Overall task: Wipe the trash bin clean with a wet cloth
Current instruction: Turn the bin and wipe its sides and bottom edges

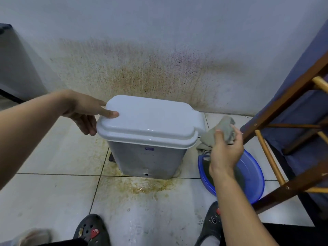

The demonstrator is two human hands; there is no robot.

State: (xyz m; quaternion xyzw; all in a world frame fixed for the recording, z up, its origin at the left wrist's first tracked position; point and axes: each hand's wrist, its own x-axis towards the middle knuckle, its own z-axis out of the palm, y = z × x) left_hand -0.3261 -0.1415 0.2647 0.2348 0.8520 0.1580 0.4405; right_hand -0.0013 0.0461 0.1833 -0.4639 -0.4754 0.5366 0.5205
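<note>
A grey trash bin [147,161] with a pale closed lid [150,119] stands on the tiled floor against a stained wall. My left hand [83,110] rests on the lid's left end, thumb on top and fingers spread down its side. My right hand [226,148] is closed around a bunched grey cloth [221,131], held in the air just right of the bin, above a blue basin. Part of the cloth hangs below my fingers.
The blue basin [252,176] sits on the floor right of the bin. A wooden chair frame [276,110] with blue fabric crowds the right side. Yellow-brown stains mark the wall [142,71] and the floor [142,187] in front of the bin. My feet in dark clogs [92,229] are at the bottom.
</note>
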